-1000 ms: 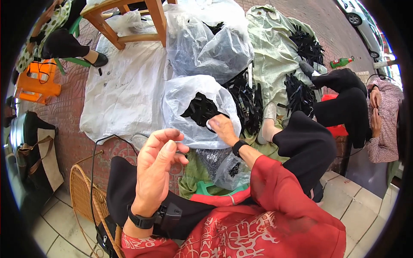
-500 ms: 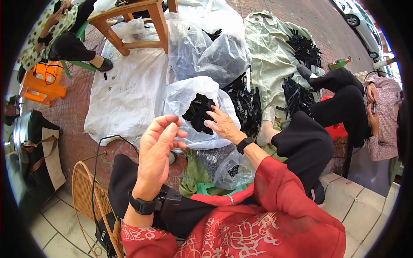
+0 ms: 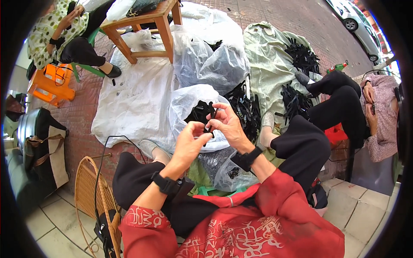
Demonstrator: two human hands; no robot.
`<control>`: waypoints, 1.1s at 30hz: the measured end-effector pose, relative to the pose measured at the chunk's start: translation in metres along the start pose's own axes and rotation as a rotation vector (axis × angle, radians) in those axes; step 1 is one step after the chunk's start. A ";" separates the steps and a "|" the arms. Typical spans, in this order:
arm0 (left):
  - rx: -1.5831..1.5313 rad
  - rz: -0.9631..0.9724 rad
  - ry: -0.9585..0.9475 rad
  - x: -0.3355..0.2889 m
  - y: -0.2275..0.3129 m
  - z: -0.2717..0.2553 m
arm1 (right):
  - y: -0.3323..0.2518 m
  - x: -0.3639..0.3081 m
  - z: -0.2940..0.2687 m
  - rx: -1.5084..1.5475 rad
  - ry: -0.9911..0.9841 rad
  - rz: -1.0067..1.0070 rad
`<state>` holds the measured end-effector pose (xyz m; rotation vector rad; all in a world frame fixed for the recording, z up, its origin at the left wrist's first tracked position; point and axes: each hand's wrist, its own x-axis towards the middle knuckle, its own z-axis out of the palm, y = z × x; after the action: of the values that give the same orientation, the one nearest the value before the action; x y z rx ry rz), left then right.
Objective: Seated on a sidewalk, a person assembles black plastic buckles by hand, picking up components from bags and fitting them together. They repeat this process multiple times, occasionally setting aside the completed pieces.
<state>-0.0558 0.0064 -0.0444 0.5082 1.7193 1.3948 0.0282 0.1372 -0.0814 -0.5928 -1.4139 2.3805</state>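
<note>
Both my hands meet over an open white plastic bag [image 3: 178, 101] that holds a heap of black pieces [image 3: 197, 112]. Between the thumb and fingers of my right hand [image 3: 232, 131] is a small narrow black strap [image 3: 213, 112], held roughly upright. Thumb and fingers of my left hand [image 3: 186, 146] pinch together at the strap's lower end, nearly touching my right fingers. The exact ends of the strap are hidden by my fingers. Below the bag, close to my knees, lies a clear bag [image 3: 232, 172] with small dark pieces.
Behind stands a larger clear bag [image 3: 206, 64]. Black strap bundles [image 3: 297, 101] lie on a pale green sheet [image 3: 266, 56]. A wooden stool [image 3: 167, 34] rests by a white sheet [image 3: 133, 99]. People sit at left and right. A wicker chair [image 3: 88, 185] is beside me.
My right hand has come up out of the bag's mouth with a black strap. My left hand, open before, has moved right and forward and closed at the strap.
</note>
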 end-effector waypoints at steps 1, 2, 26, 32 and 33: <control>-0.012 0.052 0.007 0.000 -0.003 0.008 | -0.007 -0.007 0.007 -0.030 0.015 -0.015; -0.009 0.056 0.004 -0.002 -0.006 0.010 | -0.008 -0.012 0.010 -0.029 0.016 -0.021; -0.202 0.036 -0.150 -0.024 0.034 0.009 | 0.145 -0.139 -0.108 -1.419 -0.245 0.389; -0.293 -0.007 -0.206 -0.023 0.033 0.005 | 0.148 -0.152 -0.089 -1.372 -0.310 0.507; -0.294 -0.009 -0.207 -0.024 0.034 0.006 | 0.150 -0.151 -0.091 -1.353 -0.241 0.405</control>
<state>-0.0441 0.0024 -0.0049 0.4616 1.3230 1.5016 0.1962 0.0661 -0.2238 -0.9254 -3.1830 1.3680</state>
